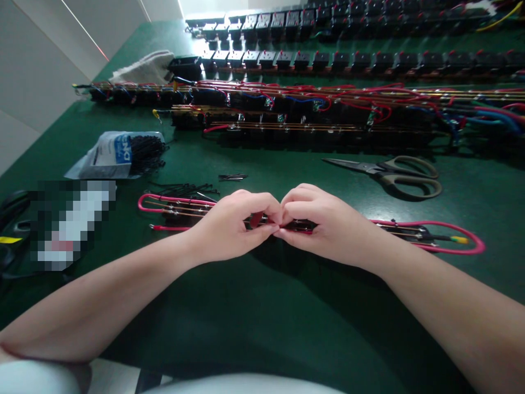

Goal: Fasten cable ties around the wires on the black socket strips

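I count two hands of my own, my left hand (233, 224) and my right hand (324, 221), both pinched on one wired strip (176, 207) near me. That strip shows two pink ends: one left loop (141, 202) and one right loop (476, 243). To the right lies one pair of scissors (394, 175). On the left I count one plastic bag (106, 156) of black ties, one loose heap of ties (184, 189) beside it and one small bundle (232, 177) apart. Far left is one white cloth (143, 67). Far off run two rows of bare sockets (348, 59) and, nearer, three wired rows (287, 127) as far as I can tell; the single sockets are too many to count.
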Demonstrator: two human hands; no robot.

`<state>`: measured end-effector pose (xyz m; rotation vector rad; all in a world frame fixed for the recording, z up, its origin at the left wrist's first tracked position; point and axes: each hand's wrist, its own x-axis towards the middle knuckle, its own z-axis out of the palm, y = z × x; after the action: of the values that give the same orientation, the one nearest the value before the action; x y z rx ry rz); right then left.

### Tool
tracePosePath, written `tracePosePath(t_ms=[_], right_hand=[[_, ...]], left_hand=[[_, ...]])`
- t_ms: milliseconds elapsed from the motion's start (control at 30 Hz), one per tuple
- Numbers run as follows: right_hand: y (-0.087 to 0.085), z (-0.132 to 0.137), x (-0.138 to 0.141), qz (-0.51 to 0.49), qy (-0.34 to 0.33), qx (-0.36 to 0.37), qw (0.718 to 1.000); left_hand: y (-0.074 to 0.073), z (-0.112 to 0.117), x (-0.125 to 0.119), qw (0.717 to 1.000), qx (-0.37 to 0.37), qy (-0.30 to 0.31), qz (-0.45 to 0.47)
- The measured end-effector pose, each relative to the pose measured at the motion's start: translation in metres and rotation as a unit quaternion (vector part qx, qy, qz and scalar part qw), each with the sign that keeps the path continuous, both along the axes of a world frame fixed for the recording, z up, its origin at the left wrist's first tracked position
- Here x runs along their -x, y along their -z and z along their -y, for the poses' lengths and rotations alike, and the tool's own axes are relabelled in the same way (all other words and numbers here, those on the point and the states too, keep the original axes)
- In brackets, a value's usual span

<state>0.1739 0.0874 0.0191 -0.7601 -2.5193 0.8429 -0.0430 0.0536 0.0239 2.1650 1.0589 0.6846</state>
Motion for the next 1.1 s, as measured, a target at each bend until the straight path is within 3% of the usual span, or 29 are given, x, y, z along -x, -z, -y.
tracePosePath(t_ms=[133,333,600,733,900,1100], right_hand=[[0.001,-0.002,0.0,-0.001,-0.002,-0.002,1.0],[0.001,-0.001,0.0,-0.01,-0.002,-0.012,1.0],[-0.004,0.005,-0.001,0.03,0.013,0.037,0.999],[-0.005,0.006,0.0,0.036,0.026,0.037,0.998],[-0.004,0.006,0.0,0.049,0.022,0.019,0.998],[-0.003,0.005,0.001,0.055,0.021,0.013,0.998]], left_hand=[[0.001,0.001,0.0,1.0,-0.01,-0.001,0.013],[0.003,-0.002,0.004,0.993,0.07,0.001,0.09],[0.002,0.0,0.004,0.996,0.023,-0.026,0.087],[0.003,0.002,0.003,0.999,-0.025,-0.03,0.036],[0.005,0.004,0.001,0.99,-0.136,0.021,0.015],[0.001,0.012,-0.002,0.943,-0.302,0.113,-0.086]])
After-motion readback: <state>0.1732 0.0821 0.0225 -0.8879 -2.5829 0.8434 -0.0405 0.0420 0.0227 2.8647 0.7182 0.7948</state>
